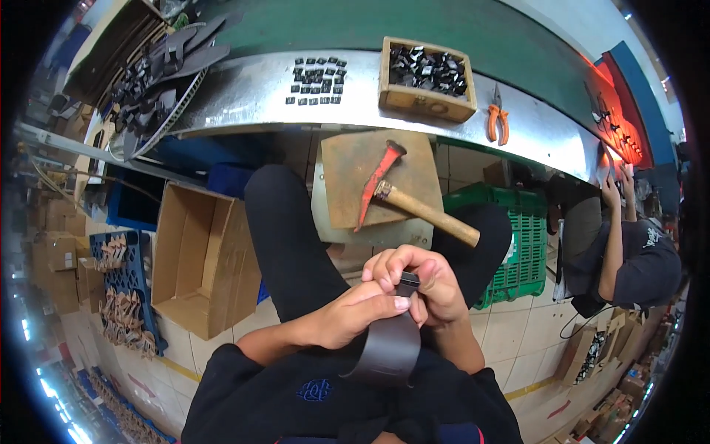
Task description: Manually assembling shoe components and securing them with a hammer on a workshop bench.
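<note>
In front of my chest I hold a dark, wide strap (388, 348) whose lower end hangs in a curve. My left hand (355, 307) pinches the strap's upper end, thumb on top. The fingers of my right hand (425, 281) close round the same end, where a small black buckle-like piece (409, 280) shows between both hands. My fingers partly hide how strap and piece meet. Beyond my hands, a hammer (414, 204) with a red head and wooden handle lies across a worn brown board (344, 174) between my knees.
On the metal bench (259, 92) are rows of small black pieces (316, 80), a wooden box (429, 102) of similar pieces and orange-handled pliers (498, 122). Dark straps (159, 74) pile at left. A cardboard box (196, 259) and green crate (521, 248) flank me. Another person (636, 251) works at right.
</note>
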Demonstrator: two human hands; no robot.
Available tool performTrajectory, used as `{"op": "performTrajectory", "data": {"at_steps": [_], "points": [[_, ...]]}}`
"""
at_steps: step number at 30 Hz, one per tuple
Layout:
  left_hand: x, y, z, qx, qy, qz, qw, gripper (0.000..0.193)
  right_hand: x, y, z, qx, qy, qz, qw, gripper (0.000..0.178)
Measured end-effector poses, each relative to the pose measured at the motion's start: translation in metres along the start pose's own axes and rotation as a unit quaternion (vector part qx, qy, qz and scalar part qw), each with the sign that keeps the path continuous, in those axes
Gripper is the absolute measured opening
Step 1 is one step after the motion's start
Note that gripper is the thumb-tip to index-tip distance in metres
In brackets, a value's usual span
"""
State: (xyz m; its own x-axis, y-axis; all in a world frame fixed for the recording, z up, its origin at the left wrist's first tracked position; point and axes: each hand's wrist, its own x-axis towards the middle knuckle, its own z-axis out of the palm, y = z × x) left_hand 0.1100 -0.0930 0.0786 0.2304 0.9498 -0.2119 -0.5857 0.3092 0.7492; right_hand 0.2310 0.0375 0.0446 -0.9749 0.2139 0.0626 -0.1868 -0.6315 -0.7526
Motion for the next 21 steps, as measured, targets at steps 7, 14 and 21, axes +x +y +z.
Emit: {"op": "performTrajectory", "data": {"at_steps": [7, 14, 21], "points": [[0.005, 0.006, -0.022, 0.025, 0.151, 0.113, 0.982, 0.033, -0.001, -0.026, -0.016, -0.243, 0.07, -0.014, 0.967, 0.061], [0.001, 0.061, -0.068, 0.193, 0.296, 0.342, 0.871, 0.027, 0.002, -0.034, -0.027, -0.831, 0.173, -0.086, 0.522, 0.047], [0.011, 0.074, -0.066, 0.206, 0.188, 0.383, 0.881, 0.026, -0.018, -0.035, -0.076, -0.766, 0.168, -0.076, 0.616, 0.031]]}}
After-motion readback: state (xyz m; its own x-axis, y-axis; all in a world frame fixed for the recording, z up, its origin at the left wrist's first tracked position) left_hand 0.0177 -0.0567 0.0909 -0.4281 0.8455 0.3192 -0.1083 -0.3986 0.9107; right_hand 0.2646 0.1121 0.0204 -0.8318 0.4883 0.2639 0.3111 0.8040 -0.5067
